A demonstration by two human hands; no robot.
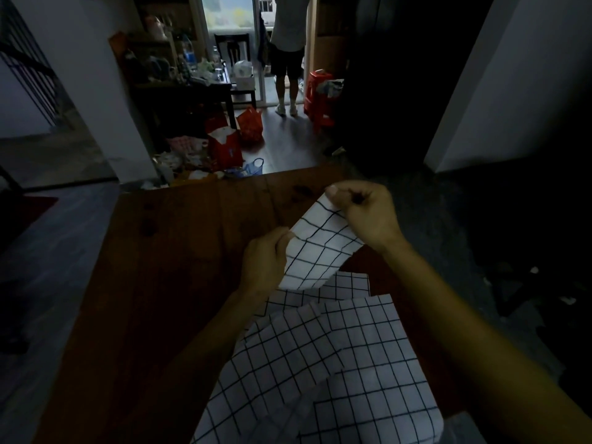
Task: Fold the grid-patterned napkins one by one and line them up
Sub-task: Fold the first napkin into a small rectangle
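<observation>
Loose grid-patterned napkins (339, 373) piled at the near edge of the wooden table (153, 283), white cloth with dark grid lines, rumpled and overlapping, spilling off the near edge toward the camera. One flatter napkin (349, 285) lies just beyond the pile, partly under it.

Held napkin (320, 248) is lifted off the table above that flat one, hanging tilted between both hands. Right hand (365, 213) pinches its far upper corner, thumb on top, other fingers curled into the palm. Left hand (266, 261) grips the napkin's left edge lower down, fingers curled round the cloth, thumb against it. Lower end of the held napkin droops to just over the flat one; can't tell if they touch.

Both forearms come in from the near side, left one crossing over the pile.

Past the table's far edge: cluttered floor with red bags (234, 139), a blue plastic bag (254, 166), a dark side table (192, 91) loaded with bottles, a red plastic stool (317, 94). Another person (288, 52) stands in the doorway, back to the camera. Room is dim.
</observation>
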